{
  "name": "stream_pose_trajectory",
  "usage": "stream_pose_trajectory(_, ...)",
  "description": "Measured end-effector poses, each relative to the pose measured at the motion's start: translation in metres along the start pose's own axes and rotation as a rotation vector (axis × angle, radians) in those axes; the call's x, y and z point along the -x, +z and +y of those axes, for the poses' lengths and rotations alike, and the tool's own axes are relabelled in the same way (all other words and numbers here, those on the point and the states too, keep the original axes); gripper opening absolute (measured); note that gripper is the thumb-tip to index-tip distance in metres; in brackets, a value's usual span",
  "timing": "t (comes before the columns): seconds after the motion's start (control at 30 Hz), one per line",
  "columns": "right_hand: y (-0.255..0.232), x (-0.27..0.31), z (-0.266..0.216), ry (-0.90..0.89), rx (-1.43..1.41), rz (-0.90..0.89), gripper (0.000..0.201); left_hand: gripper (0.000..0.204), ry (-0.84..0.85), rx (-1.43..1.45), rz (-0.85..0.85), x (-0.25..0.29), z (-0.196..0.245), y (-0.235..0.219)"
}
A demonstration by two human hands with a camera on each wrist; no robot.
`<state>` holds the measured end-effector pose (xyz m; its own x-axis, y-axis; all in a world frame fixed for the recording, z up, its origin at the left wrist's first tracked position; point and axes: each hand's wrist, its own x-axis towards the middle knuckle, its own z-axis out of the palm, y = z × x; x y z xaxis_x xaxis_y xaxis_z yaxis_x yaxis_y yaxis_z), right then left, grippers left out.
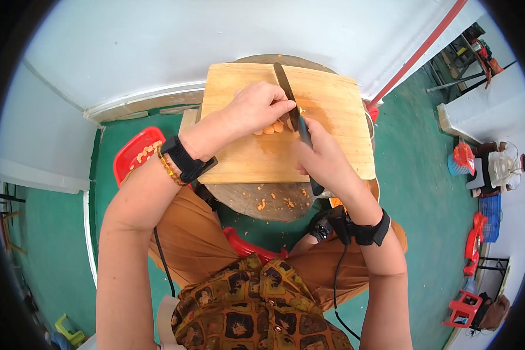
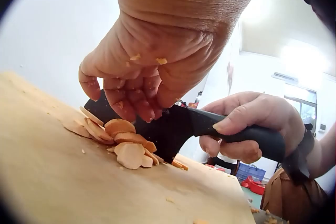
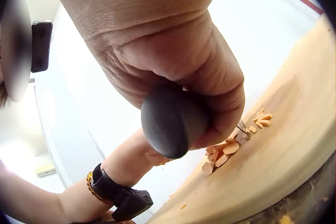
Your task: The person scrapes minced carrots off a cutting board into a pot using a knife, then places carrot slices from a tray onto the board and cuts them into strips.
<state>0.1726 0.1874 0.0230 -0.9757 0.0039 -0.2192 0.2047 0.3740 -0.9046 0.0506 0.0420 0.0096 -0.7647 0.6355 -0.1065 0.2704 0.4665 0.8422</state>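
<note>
Wooden board (image 1: pixel 239 160): slices (image 1: pixel 269 129) near both hands (image 1: pixel 255 105).

The blade (image 1: pixel 282 79) looked like matt metal, its handle (image 2: pixel 257 139) smooth, matt plastic. The board (image 1: pixel 344 128) was smooth wood, the stump (image 1: pixel 239 200) rougher wood. The tray (image 1: pixel 127 153) was glossy plastic, the shirt (image 1: pixel 245 312) and trousers (image 1: pixel 192 227) matt cloth, the slices (image 2: pixel 129 155) smooth.

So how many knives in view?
1: the dark knife, its handle gripped in the right hand, its blade at the cutting board by the orange slices. Others could be hidden from view.
</note>
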Motion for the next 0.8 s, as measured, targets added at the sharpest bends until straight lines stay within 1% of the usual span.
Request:
stream_pose_trajectory(0.1,0.0,-0.001,-0.001,0.034,-0.048,0.028,0.041,0.032,0.077,0.02,0.025,0.001,0.003,0.006)
stream_pose_trajectory(0.2,-0.002,-0.008,0.002,0.019,-0.248,0.09,0.037,0.03,0.083,-0.08,0.066,0.005,0.013,0.006)
stream_pose_trajectory(0.3,-0.015,-0.017,-0.009,-0.016,-0.416,0.125,0.034,0.03,0.259,-0.133,0.209,0.013,0.027,0.007)
stream_pose_trajectory(0.33,-0.016,-0.019,-0.009,-0.06,-0.446,0.198,0.034,0.029,0.312,-0.053,0.193,0.018,0.034,0.008)
stream_pose_trajectory(0.4,-0.024,-0.024,-0.012,-0.107,-0.491,0.234,0.035,0.028,0.415,0.107,0.157,0.038,0.054,0.017)
stream_pose_trajectory(0.47,-0.035,-0.035,-0.011,-0.173,-0.503,0.268,0.039,0.025,0.535,0.319,0.092,0.06,0.065,0.04)
stream_pose_trajectory(0.53,-0.038,-0.038,-0.026,-0.151,-0.449,0.308,0.041,0.024,0.482,0.309,-0.102,0.08,0.081,0.053)
stream_pose_trajectory(0.63,-0.04,-0.048,-0.036,-0.149,-0.405,0.351,0.042,0.028,0.332,0.349,-0.271,0.095,0.093,0.068)
stream_pose_trajectory(0.73,-0.043,-0.06,-0.041,-0.172,-0.373,0.418,0.046,0.034,0.54,0.072,0.013,0.097,0.086,0.078)
stream_pose_trajectory(0.8,-0.044,-0.064,-0.043,-0.174,-0.371,0.464,0.048,0.036,0.609,-0.094,0.112,0.096,0.084,0.082)
